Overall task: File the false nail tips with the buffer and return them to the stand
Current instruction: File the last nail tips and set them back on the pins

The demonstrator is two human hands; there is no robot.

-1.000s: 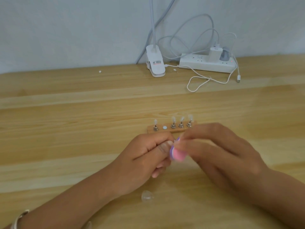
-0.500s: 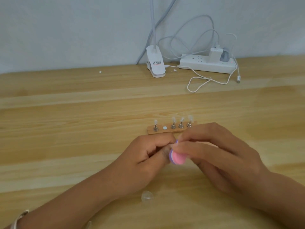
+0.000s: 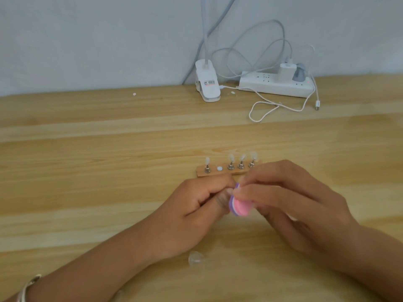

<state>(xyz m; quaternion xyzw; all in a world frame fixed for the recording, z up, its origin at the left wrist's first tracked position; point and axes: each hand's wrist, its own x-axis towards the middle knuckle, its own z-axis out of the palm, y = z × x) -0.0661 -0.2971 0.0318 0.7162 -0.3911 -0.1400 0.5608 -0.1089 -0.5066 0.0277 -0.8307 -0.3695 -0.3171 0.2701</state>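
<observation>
— How far along are we with the tips?
— We'd say mid-filing. The buffer (image 3: 238, 203), pink with a purple layer, is off the desk (image 3: 109, 192) and just in front of the stand (image 3: 201, 172). Its edge meets what our left hand (image 3: 196, 205) offers it. The nail tip being filed is hidden from us there.
— And the stand?
— Four mounted tips (image 3: 231, 158) sit upright on their pegs. The second place from the left shows only a white dot (image 3: 219, 168), so we judge that one is out for filing and has yet to go back. We can't tell which of the four are done. A loose clear tip (image 3: 196, 258) lies on the desk just beside our left wrist.
— The fingers?
— Our right hand (image 3: 290, 203) pinches the buffer between thumb and bent fingers (image 3: 261, 190). Our left is curled tight, with thumb and forefinger pressed together at the buffer's edge, presumably on the tip.
</observation>
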